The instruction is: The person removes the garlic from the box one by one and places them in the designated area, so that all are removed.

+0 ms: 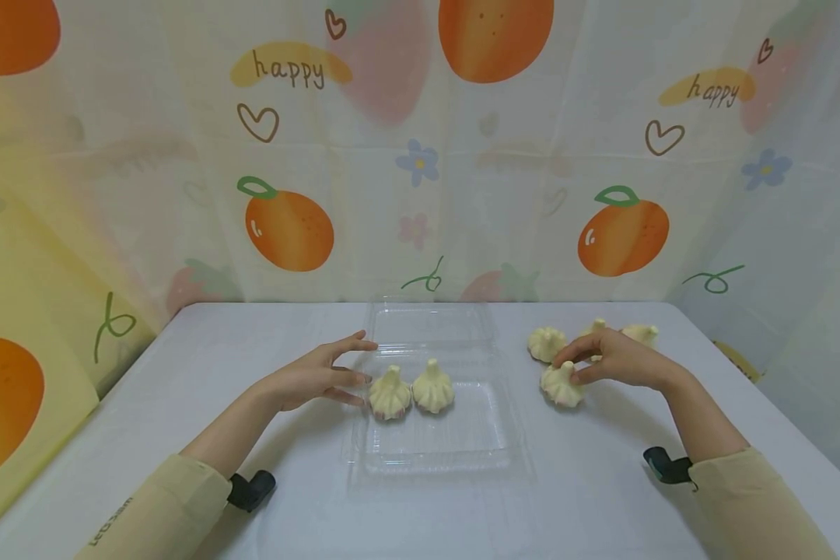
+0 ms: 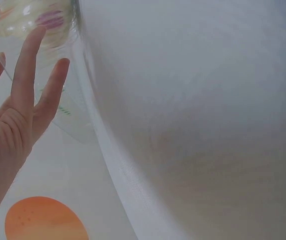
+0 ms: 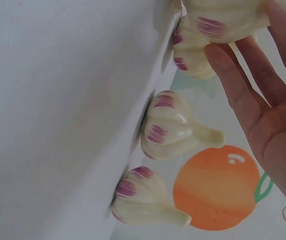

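Note:
A clear plastic clamshell box (image 1: 455, 459) lies opened on the table, its lid tilted toward the back. Two garlic bulbs, a left one (image 1: 390, 395) and a right one (image 1: 432, 387), stand side by side in it. My left hand (image 1: 315, 379) is at the box's left side, fingers extended and spread; in the left wrist view a fingertip (image 2: 38, 34) overlaps the purple-streaked bulb (image 2: 32, 20) seen through the plastic. To the right of the box, my right hand (image 1: 619, 358) pinches a garlic bulb (image 1: 561, 386) by its neck, thumb and fingers around it.
Behind the right hand are three more garlic bulbs: a left one (image 1: 546, 343), a middle one partly covered by the hand (image 1: 596, 325), and a right one (image 1: 642, 334). The white-covered table (image 1: 287, 498) meets a fruit-printed curtain (image 1: 392, 233) at the back.

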`<action>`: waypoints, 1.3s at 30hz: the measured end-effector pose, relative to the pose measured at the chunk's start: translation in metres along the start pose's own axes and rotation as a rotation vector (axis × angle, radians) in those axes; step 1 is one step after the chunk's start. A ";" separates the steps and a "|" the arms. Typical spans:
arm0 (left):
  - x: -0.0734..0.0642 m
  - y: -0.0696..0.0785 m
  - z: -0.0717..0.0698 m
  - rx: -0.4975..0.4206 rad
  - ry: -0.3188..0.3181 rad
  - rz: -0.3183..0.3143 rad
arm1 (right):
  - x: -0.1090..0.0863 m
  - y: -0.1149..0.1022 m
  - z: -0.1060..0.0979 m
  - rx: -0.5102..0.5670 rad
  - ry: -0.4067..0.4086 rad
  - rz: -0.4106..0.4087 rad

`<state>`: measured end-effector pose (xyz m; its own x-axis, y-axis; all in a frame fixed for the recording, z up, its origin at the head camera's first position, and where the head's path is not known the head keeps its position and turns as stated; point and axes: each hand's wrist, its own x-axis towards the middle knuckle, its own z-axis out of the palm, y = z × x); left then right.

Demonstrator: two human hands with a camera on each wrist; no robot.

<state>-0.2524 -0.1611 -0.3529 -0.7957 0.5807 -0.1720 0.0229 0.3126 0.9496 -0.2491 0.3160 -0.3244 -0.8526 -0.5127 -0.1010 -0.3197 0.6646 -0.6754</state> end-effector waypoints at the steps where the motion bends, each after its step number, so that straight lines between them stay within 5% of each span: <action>1: 0.000 0.000 0.000 -0.002 -0.001 0.001 | 0.000 0.000 0.000 0.003 -0.003 0.003; 17: -0.001 0.000 0.000 0.004 0.001 0.000 | -0.001 -0.001 0.001 0.007 -0.034 -0.004; 39: 0.000 0.001 0.001 0.003 0.005 -0.005 | 0.003 -0.044 0.006 -0.057 0.142 -0.080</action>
<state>-0.2521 -0.1601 -0.3524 -0.7991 0.5750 -0.1758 0.0205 0.3182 0.9478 -0.2350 0.2825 -0.2996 -0.8719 -0.4863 0.0585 -0.4086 0.6564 -0.6342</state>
